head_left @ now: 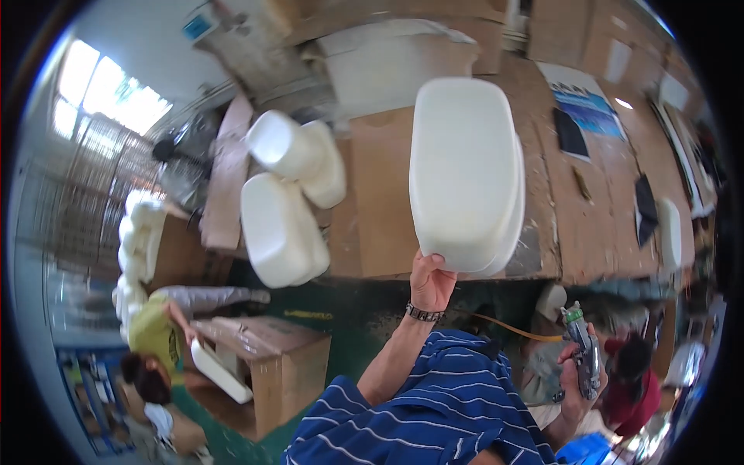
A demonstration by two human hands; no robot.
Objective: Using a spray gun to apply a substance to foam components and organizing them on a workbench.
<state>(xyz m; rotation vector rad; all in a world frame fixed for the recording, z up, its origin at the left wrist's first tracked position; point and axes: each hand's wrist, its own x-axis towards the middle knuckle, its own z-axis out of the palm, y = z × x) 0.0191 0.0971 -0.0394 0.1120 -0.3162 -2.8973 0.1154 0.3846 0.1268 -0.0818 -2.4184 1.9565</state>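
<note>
Left hand: grips the lower end of a white oblong plastic container [463, 167], thumb on the near face; left hand [434, 282].
Container: held up over the near part of the cardboard-covered table [380, 194].
Right hand: fingers wrapped around a green-topped pistol-grip tool [587, 350], perhaps a spray gun, though blurred; right hand [572, 380].
Orange hose [511, 328]: runs toward that tool.
Table, left: 3 white containers [271, 229] clustered together.
Lower left: 1 co-worker [155, 333] holds a white panel [221, 372] at a cardboard box [291, 387].
</note>
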